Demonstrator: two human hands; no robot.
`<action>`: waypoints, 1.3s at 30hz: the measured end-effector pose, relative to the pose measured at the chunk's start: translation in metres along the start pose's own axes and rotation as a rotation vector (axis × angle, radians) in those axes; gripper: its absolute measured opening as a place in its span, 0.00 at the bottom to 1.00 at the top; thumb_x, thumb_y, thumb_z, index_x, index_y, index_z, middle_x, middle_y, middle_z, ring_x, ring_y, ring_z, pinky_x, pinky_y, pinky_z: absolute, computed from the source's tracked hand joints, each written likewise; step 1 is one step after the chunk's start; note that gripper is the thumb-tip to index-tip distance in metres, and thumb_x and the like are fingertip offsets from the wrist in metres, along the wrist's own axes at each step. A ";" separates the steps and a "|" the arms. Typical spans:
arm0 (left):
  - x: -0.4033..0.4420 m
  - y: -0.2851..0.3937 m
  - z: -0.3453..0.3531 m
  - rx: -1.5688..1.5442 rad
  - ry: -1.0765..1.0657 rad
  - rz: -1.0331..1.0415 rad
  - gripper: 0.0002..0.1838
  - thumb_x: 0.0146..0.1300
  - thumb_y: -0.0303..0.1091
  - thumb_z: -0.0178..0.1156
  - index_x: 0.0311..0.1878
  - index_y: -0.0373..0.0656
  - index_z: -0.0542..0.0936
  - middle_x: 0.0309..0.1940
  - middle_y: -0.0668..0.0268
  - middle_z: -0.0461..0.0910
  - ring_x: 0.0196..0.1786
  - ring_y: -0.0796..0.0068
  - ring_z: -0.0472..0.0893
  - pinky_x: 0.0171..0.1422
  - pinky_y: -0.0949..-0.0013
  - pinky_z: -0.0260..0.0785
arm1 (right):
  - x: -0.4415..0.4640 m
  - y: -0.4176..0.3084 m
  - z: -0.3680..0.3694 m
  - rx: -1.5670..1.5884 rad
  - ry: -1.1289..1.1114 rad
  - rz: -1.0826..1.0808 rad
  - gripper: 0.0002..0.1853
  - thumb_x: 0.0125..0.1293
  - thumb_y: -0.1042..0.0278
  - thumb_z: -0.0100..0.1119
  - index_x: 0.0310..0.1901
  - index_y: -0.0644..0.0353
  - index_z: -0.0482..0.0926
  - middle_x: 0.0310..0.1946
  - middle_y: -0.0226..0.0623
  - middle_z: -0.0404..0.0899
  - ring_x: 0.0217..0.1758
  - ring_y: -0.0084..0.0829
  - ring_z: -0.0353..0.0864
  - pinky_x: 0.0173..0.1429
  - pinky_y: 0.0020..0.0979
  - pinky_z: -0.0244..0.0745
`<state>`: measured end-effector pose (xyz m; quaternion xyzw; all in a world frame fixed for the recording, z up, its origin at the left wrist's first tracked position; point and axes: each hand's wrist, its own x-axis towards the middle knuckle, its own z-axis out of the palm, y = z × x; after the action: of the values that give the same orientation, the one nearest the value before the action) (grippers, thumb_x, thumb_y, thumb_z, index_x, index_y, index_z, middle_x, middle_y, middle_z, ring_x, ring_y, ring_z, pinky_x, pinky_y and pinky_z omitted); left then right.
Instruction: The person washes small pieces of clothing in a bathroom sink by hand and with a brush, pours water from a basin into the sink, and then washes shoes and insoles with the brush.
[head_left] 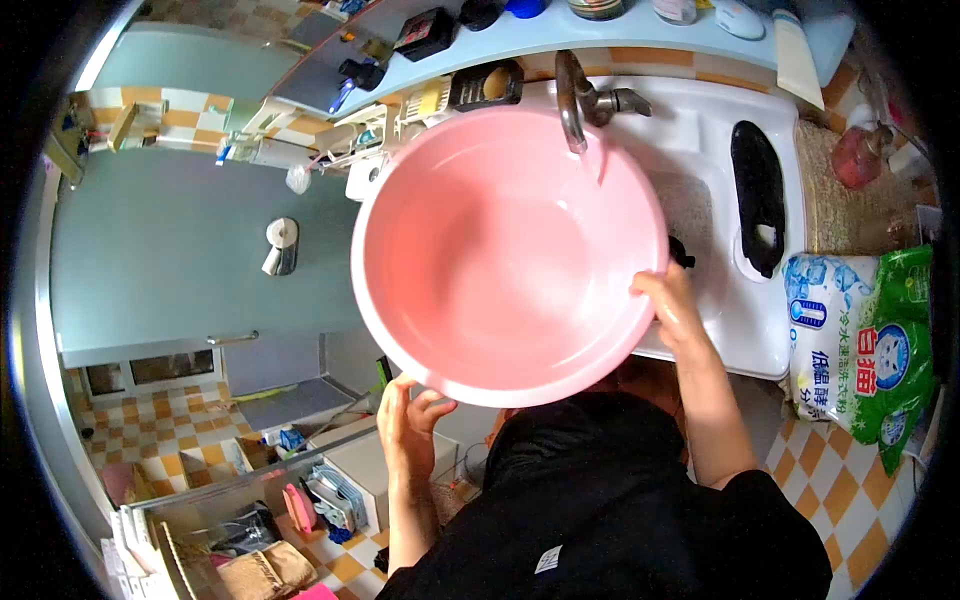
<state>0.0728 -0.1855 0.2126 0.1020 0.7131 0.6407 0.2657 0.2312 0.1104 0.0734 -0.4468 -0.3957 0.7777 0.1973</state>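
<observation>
A large pink plastic basin point(490, 260) is in the middle of the view, over the sink's left part, its inside facing me. My right hand point(668, 300) grips its right rim, thumb on the inner side. My left hand point(410, 425) is at the lower left rim, fingertips against the edge, the other fingers curled and partly hidden beneath it. Above the basin's far edge hangs the metal faucet point(570, 105). Faint clear streaks show below the spout; whether water runs I cannot tell. The white sink point(700, 115) is partly covered by the basin.
A black elongated item point(758, 195) lies on the sink's right side. Right of it stands a white and green detergent bag point(855, 345). Bottles and jars line the pale blue shelf point(640, 35) above. Left are a blue-grey door point(170, 250) and a glass-fronted rack point(260, 500).
</observation>
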 end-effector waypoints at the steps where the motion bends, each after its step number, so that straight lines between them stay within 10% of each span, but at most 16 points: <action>1: 0.004 -0.003 0.002 -0.042 -0.013 -0.095 0.29 0.78 0.52 0.48 0.62 0.32 0.71 0.56 0.54 0.79 0.49 0.65 0.86 0.47 0.65 0.85 | 0.002 -0.001 -0.009 -0.055 0.016 -0.024 0.30 0.47 0.74 0.56 0.56 0.74 0.76 0.41 0.48 0.80 0.45 0.40 0.82 0.53 0.35 0.77; 5: 0.023 -0.026 0.014 -0.050 -0.075 -0.471 0.33 0.75 0.57 0.52 0.67 0.36 0.69 0.54 0.56 0.81 0.45 0.66 0.86 0.44 0.66 0.84 | -0.005 -0.029 -0.036 -0.179 -0.009 -0.203 0.28 0.51 0.72 0.56 0.57 0.73 0.77 0.44 0.44 0.83 0.44 0.32 0.82 0.52 0.30 0.76; 9: 0.046 -0.058 0.036 -0.067 -0.112 -0.780 0.32 0.71 0.56 0.59 0.63 0.35 0.72 0.46 0.59 0.83 0.37 0.71 0.86 0.19 0.77 0.72 | -0.025 -0.053 -0.060 -0.290 0.009 -0.293 0.27 0.54 0.71 0.55 0.57 0.73 0.77 0.45 0.44 0.83 0.46 0.31 0.82 0.53 0.30 0.76; 11: 0.048 -0.061 0.050 -0.142 -0.202 -0.799 0.27 0.71 0.52 0.61 0.56 0.35 0.75 0.41 0.62 0.82 0.25 0.75 0.79 0.16 0.78 0.65 | -0.039 -0.071 -0.070 -0.372 0.052 -0.295 0.27 0.56 0.70 0.54 0.59 0.72 0.76 0.46 0.44 0.84 0.45 0.31 0.83 0.52 0.29 0.77; 17: 0.046 -0.080 0.053 -0.148 -0.267 -0.778 0.25 0.70 0.48 0.57 0.59 0.37 0.73 0.44 0.60 0.82 0.31 0.71 0.82 0.22 0.73 0.72 | -0.020 -0.070 -0.077 -0.347 0.003 -0.371 0.26 0.58 0.68 0.56 0.58 0.72 0.77 0.45 0.42 0.84 0.46 0.31 0.82 0.52 0.30 0.76; 19: 0.042 -0.073 0.038 -0.053 -0.111 -0.689 0.37 0.69 0.57 0.55 0.70 0.37 0.65 0.64 0.48 0.72 0.60 0.58 0.79 0.65 0.51 0.75 | 0.009 -0.048 -0.071 -0.435 -0.038 -0.331 0.25 0.58 0.67 0.57 0.57 0.71 0.79 0.46 0.42 0.84 0.47 0.30 0.82 0.53 0.31 0.75; 21: 0.030 -0.045 0.025 -0.079 -0.020 -0.419 0.46 0.69 0.66 0.51 0.77 0.39 0.57 0.75 0.48 0.60 0.70 0.52 0.71 0.76 0.45 0.62 | 0.013 -0.025 -0.045 -0.276 -0.064 -0.233 0.24 0.58 0.65 0.58 0.55 0.71 0.80 0.45 0.41 0.84 0.48 0.30 0.81 0.54 0.32 0.74; 25: 0.018 0.026 0.006 -0.260 -0.229 0.063 0.49 0.71 0.73 0.37 0.82 0.46 0.45 0.80 0.50 0.53 0.71 0.53 0.73 0.70 0.48 0.69 | 0.013 0.026 -0.031 0.156 -0.110 0.127 0.17 0.58 0.67 0.64 0.47 0.66 0.81 0.42 0.37 0.83 0.48 0.31 0.81 0.57 0.30 0.75; 29: 0.023 0.048 0.031 -0.454 -0.585 0.262 0.51 0.67 0.63 0.60 0.82 0.45 0.49 0.83 0.56 0.44 0.78 0.51 0.62 0.72 0.49 0.69 | 0.016 0.048 -0.015 0.301 -0.268 0.368 0.18 0.60 0.65 0.65 0.51 0.62 0.81 0.43 0.36 0.82 0.50 0.30 0.81 0.57 0.33 0.77; 39: -0.016 0.044 0.089 -0.054 -0.657 0.801 0.46 0.64 0.50 0.69 0.77 0.36 0.60 0.79 0.42 0.47 0.81 0.46 0.51 0.82 0.53 0.47 | -0.001 0.060 0.033 0.211 -0.258 0.240 0.20 0.62 0.63 0.63 0.54 0.62 0.79 0.47 0.39 0.81 0.52 0.33 0.81 0.56 0.35 0.78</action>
<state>0.1234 -0.1098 0.2554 0.5558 0.4804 0.6446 0.2118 0.2062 0.0584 0.0363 -0.3644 -0.2779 0.8836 0.0964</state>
